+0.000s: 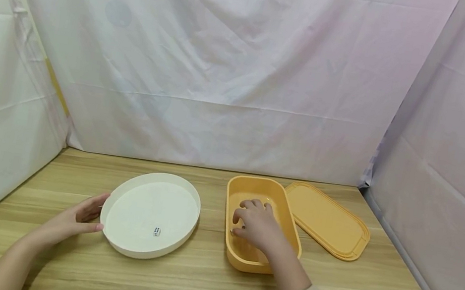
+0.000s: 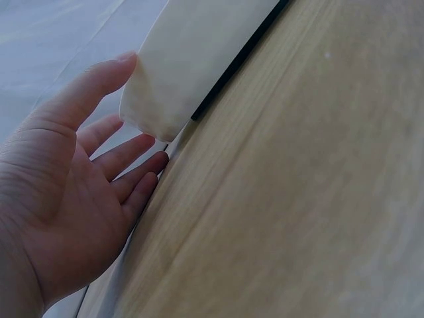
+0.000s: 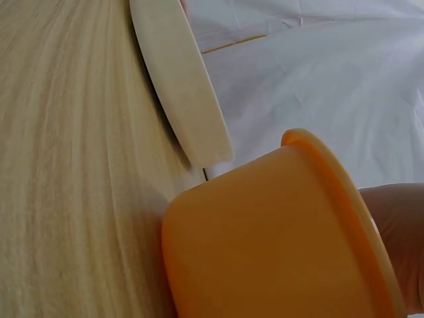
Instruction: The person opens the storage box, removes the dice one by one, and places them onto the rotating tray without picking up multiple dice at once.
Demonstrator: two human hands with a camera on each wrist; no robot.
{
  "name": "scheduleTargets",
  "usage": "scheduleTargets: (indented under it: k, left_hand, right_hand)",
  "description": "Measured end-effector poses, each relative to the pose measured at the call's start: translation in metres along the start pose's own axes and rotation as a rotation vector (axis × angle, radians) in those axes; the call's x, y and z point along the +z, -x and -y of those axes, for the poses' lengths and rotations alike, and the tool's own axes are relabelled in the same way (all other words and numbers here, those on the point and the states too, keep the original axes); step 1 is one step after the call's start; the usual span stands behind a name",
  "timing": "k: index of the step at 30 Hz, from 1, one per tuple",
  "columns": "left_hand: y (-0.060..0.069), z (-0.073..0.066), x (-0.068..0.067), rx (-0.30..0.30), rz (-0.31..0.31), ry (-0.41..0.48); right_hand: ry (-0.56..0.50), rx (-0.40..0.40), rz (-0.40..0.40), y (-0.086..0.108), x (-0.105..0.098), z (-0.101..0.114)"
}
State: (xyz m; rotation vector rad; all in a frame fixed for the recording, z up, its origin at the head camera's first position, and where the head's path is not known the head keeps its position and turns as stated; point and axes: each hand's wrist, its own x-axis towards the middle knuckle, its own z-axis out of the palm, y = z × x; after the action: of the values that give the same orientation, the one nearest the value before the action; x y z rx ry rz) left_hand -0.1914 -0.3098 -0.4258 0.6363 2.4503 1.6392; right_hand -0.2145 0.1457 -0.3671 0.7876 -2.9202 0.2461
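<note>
A round white tray (image 1: 146, 207) with a raised rim lies on the left of the table, and one white die (image 1: 157, 231) with dark pips sits inside it. My left hand (image 1: 72, 221) touches the tray's left side; in the left wrist view its thumb (image 2: 109, 74) meets the rim and the fingers extend along the wall. Inside a yellow-orange rectangular box (image 1: 256, 268), my right hand (image 1: 258, 226) has its fingers spread and bent downward. Small dark-dotted bits show beside its thumb, too small to make out. The box wall (image 3: 265, 232) hides most of that hand in the right wrist view.
Right of the box, a matching yellow-orange lid (image 1: 329, 222) lies flat, close to the box's side. The wooden table (image 1: 175, 287) ends at a pale cloth backdrop (image 1: 223, 88), with cloth walls at both sides.
</note>
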Motion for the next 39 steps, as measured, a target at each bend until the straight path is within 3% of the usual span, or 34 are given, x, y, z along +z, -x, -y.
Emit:
scheduleTargets:
  k: [22,39]
  left_hand:
    - [-0.001,0.0,-0.001,0.012,0.008,0.009]
    - [0.0,0.0,-0.001,0.009,0.02,0.024]
  right_hand:
    - [0.031,0.012,0.068,-0.004,0.01,0.001]
    - [0.045,-0.02,0.062,-0.001,0.012,0.002]
